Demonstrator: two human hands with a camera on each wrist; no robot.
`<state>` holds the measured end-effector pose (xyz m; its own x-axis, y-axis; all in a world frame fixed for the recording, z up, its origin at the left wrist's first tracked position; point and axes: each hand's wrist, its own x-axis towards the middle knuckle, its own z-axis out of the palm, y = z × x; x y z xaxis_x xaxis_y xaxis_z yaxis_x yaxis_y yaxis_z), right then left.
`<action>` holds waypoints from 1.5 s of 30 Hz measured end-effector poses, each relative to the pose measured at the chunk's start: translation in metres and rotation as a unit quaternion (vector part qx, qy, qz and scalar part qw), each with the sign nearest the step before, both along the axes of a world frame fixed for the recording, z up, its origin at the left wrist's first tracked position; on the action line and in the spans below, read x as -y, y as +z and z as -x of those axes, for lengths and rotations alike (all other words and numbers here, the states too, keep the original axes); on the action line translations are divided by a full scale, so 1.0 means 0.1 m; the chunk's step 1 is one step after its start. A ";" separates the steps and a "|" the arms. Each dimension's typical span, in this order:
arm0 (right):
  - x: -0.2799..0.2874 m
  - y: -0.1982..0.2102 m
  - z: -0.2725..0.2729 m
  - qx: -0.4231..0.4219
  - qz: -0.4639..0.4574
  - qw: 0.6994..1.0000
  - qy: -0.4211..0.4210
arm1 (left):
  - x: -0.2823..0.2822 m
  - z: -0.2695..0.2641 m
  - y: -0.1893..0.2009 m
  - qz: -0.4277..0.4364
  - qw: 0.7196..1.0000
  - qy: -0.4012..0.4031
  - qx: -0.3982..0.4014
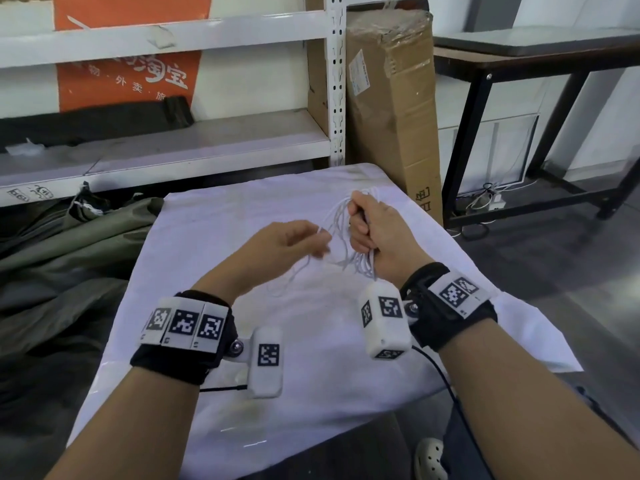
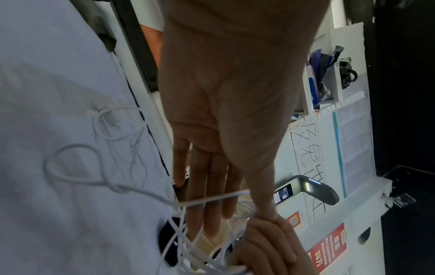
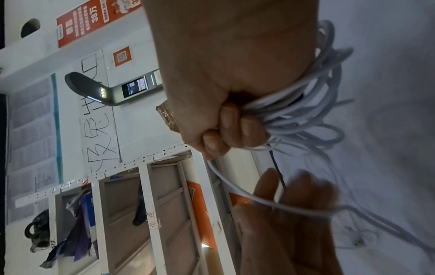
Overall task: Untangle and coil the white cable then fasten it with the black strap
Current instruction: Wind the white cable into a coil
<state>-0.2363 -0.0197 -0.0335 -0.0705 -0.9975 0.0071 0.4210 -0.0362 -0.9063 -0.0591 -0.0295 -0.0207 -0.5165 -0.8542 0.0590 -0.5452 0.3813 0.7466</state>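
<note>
Over the white cloth point(image 1: 221, 216), my right hand point(image 1: 360, 230) is a fist round a bundle of white cable point(image 1: 337, 216) loops. The right wrist view shows those coils point(image 3: 306, 111) spilling out of the right hand point(image 3: 226, 130). A dark bit point(image 3: 301, 96) sits among them; I cannot tell whether it is the strap. My left hand point(image 1: 320, 242) is just left of the fist, fingers point(image 2: 212, 214) straight, with one cable strand point(image 2: 212, 198) lying across them. Loose cable with a knot point(image 2: 115, 188) and a plug end point(image 2: 103, 113) trails on the cloth.
A tall cardboard box point(image 1: 391, 109) stands behind the table's far right corner. White metal shelving point(image 1: 166, 147) runs along the back left, with green tarpaulin point(image 1: 52, 254) on the floor. A dark-framed table point(image 1: 519, 64) is at the right. Thin black wires point(image 1: 446, 379) hang from the wrist cameras.
</note>
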 end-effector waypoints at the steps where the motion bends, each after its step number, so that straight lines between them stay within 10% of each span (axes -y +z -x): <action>1: -0.01 0.00 -0.01 -0.005 -0.001 1.000 0.002 | -0.01 0.00 0.00 -0.028 0.999 -0.018 -0.008; 8: -0.03 -0.01 -0.02 -0.045 -0.036 0.994 0.093 | 0.14 -0.12 -0.01 -0.015 0.969 0.110 -0.221; 14: -0.12 0.02 -0.12 -0.140 -0.077 0.940 0.301 | 0.19 -0.15 -0.04 0.048 0.959 0.172 -0.219; 24: -0.06 0.16 0.08 0.179 -0.036 0.901 0.392 | 0.19 -0.18 -0.10 -0.009 0.968 0.191 -0.163; 29: 0.04 0.13 0.17 0.436 0.047 0.837 0.327 | 0.16 -0.18 -0.10 -0.024 0.988 0.142 -0.059; 34: 0.09 0.06 0.24 0.531 0.052 0.841 0.091 | 0.14 -0.17 -0.11 -0.071 0.993 0.099 0.011; 45: 0.14 -0.01 0.67 0.413 0.035 0.885 -0.214 | 0.19 -0.33 -0.13 -0.055 0.991 0.121 0.007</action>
<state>-0.3032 -0.0335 -0.0345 -0.4508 -0.8778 -0.1621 0.8730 -0.3957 -0.2853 -0.0265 -0.0485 -0.0334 -0.2960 -0.9540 -0.0474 -0.6217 0.1547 0.7678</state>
